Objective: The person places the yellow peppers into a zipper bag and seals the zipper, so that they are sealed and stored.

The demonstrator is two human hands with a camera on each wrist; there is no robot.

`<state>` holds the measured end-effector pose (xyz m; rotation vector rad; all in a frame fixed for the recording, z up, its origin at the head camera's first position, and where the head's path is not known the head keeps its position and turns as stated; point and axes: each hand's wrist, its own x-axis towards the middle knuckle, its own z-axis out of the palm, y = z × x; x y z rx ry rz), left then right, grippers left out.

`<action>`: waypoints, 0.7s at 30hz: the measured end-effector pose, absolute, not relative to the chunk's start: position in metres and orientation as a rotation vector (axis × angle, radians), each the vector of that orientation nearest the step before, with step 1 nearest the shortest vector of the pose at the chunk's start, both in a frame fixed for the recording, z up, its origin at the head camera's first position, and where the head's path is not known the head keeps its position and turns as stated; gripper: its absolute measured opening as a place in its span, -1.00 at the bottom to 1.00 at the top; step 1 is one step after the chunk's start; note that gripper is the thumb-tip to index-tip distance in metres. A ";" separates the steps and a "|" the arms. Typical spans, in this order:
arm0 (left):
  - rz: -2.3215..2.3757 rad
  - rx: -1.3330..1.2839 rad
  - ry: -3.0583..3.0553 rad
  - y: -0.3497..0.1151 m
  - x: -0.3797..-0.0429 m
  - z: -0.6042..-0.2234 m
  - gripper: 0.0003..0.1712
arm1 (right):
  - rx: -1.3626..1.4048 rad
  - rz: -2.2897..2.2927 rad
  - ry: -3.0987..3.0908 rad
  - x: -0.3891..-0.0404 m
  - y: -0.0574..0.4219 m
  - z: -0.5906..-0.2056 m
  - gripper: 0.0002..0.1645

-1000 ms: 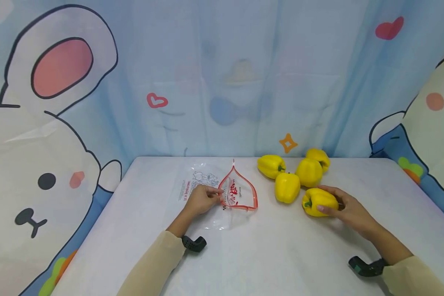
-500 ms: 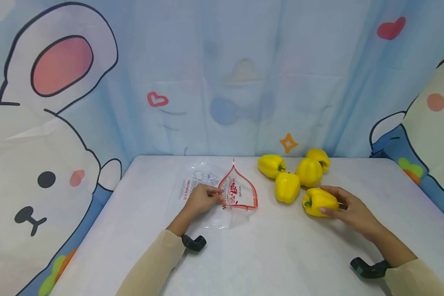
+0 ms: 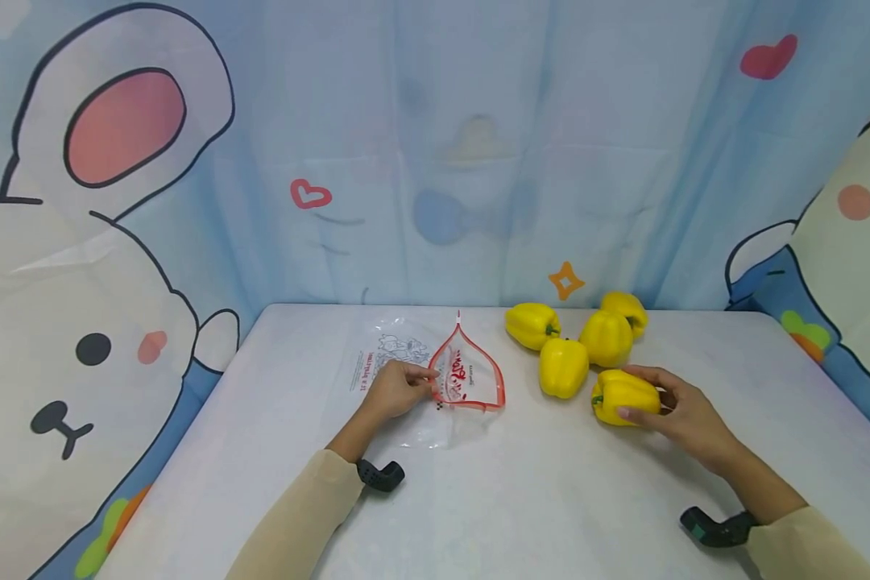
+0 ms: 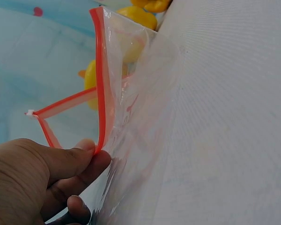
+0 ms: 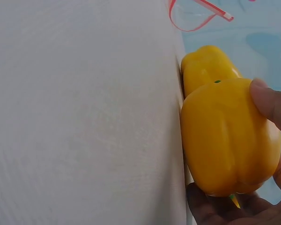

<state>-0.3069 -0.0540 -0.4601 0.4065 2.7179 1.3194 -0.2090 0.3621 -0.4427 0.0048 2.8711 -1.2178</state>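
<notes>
My left hand (image 3: 395, 392) pinches the red-edged rim of a clear zip bag (image 3: 402, 350) between thumb and fingers. In the left wrist view the bag's red zip strip (image 4: 100, 79) stands upright and its mouth gapes, with a small white slider (image 4: 31, 113) at the far corner. To the right, my right hand (image 3: 689, 415) grips a yellow bell pepper (image 3: 627, 397), thumb on the near side and fingers around the back. That pepper fills much of the right wrist view, close beside the white tabletop.
Several more yellow bell peppers (image 3: 563, 367) sit in a cluster behind the held one, near the back of the white table (image 3: 522, 507). A light blue curtain (image 3: 471, 161) with cartoon prints hangs behind. Red and black printing marks the bag.
The right hand and the pepper in it have shifted very slightly left in the last half second. The left hand and the bag stay in place.
</notes>
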 end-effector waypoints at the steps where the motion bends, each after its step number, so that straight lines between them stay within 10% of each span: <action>1: 1.318 0.408 2.717 -0.054 -0.307 -0.460 -0.79 | 0.004 -1.220 2.873 -0.209 0.362 -0.443 0.02; 21: 1.327 0.415 2.716 -0.054 -0.308 -0.461 -0.80 | -0.029 -1.330 2.947 -0.201 0.347 -0.431 -0.06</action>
